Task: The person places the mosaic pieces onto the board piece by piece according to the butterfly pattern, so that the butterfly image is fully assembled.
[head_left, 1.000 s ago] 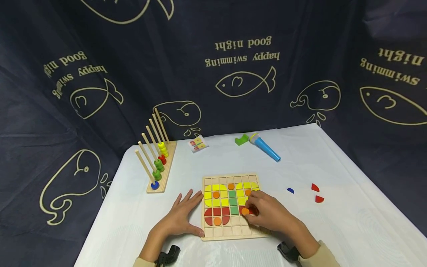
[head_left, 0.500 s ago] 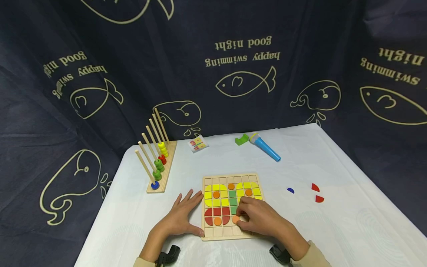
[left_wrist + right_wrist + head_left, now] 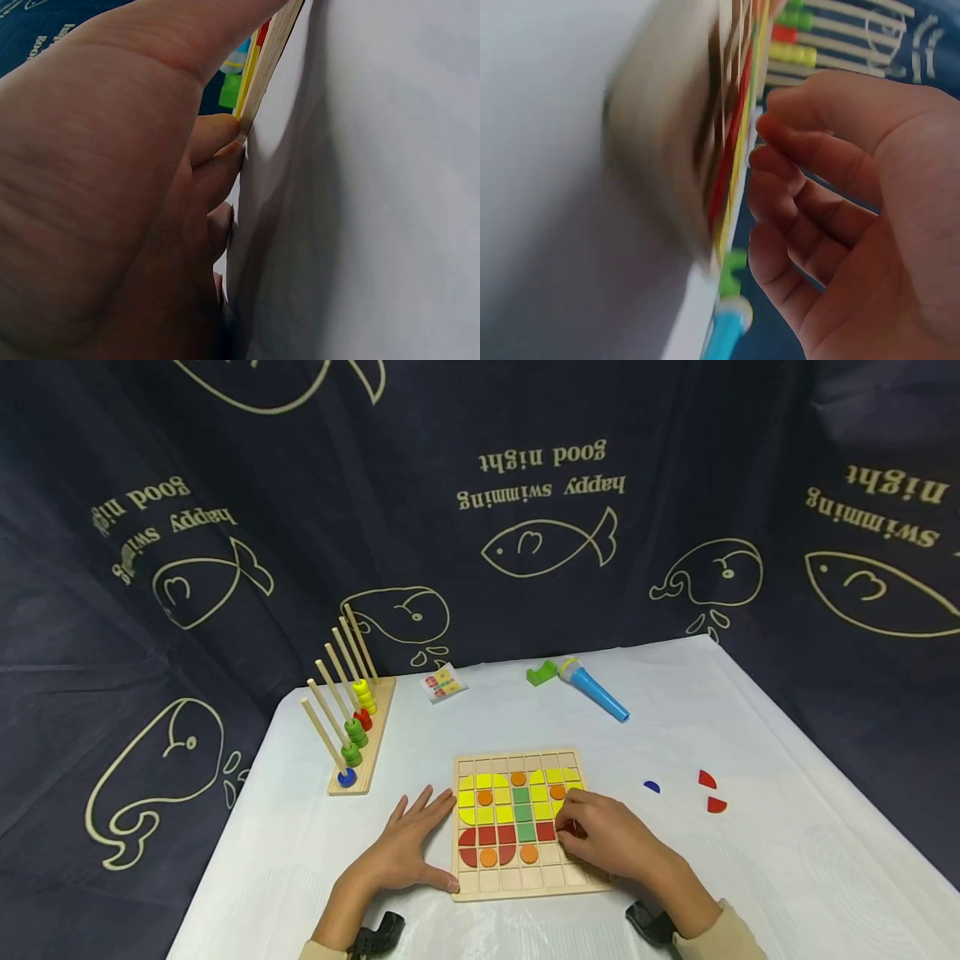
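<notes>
A wooden grid board [image 3: 512, 882] lies flat, filled partly with yellow pieces [image 3: 485, 816], green squares [image 3: 523, 812] and red pieces [image 3: 487, 836]. Several orange discs sit among them, one orange disc [image 3: 528, 854] below the green column. My left hand [image 3: 408, 852] rests with spread fingers along the board's left edge, thumb at the near left corner. Over the board's right side, my right hand [image 3: 607, 835] has curled fingers, its fingertips right beside a red square [image 3: 545, 832]. In the right wrist view the thumb [image 3: 817, 97] meets the index fingertip; I cannot tell whether a piece is between them.
A peg stand [image 3: 375, 747] with coloured rings stands at the left. At the back lie a pattern card [image 3: 444, 683], a green block [image 3: 542, 673] and a blue toy microphone [image 3: 596, 692]. A blue half-disc [image 3: 652, 786] and two red quarter pieces [image 3: 707, 779] lie to the right.
My right hand brought an orange disc left and down, let it go below the green column, then moved back right over the red pieces. The left hand has stayed put.
</notes>
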### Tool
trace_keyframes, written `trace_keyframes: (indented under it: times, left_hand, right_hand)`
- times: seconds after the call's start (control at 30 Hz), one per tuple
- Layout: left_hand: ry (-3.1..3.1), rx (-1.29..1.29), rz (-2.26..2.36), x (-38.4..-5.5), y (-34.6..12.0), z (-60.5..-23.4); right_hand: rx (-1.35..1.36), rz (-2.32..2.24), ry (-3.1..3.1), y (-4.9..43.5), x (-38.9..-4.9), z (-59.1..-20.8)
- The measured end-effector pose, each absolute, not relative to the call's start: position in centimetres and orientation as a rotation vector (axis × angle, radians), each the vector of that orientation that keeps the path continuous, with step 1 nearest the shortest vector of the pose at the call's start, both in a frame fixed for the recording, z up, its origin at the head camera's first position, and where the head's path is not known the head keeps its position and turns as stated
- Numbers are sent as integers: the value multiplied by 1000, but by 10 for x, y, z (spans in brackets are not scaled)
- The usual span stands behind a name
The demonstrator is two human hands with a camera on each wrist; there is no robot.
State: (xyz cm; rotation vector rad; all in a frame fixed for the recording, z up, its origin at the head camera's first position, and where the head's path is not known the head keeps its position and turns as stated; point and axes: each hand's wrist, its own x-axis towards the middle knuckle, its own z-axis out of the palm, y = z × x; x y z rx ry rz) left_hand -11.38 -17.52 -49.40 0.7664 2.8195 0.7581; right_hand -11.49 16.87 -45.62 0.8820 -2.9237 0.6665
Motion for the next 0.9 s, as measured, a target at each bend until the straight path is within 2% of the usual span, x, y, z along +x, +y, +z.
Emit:
trace_keyframes:
  times: [0.3,0.47,0.57,0.77,0.9]
  left_hand:
    - [2817,761,755,-114,-176,-496]
    - [2818,760,755,-114,-177,-495]
    - [2824,763,755,-114,-179,-495]
    - [2814,776,780,-114,-177,-494]
    - [2807,769,783,-113,-176,-493]
  right_hand:
    - [531,604,-2928,238,-128,-451]
    - [458,637,-2932,264,-129,-451]
    - [508,668,-2957,259,-126,-452]
    - [610,701,-3019,218,-121,-450]
    - [793,726,-2976,190,-115,-449]
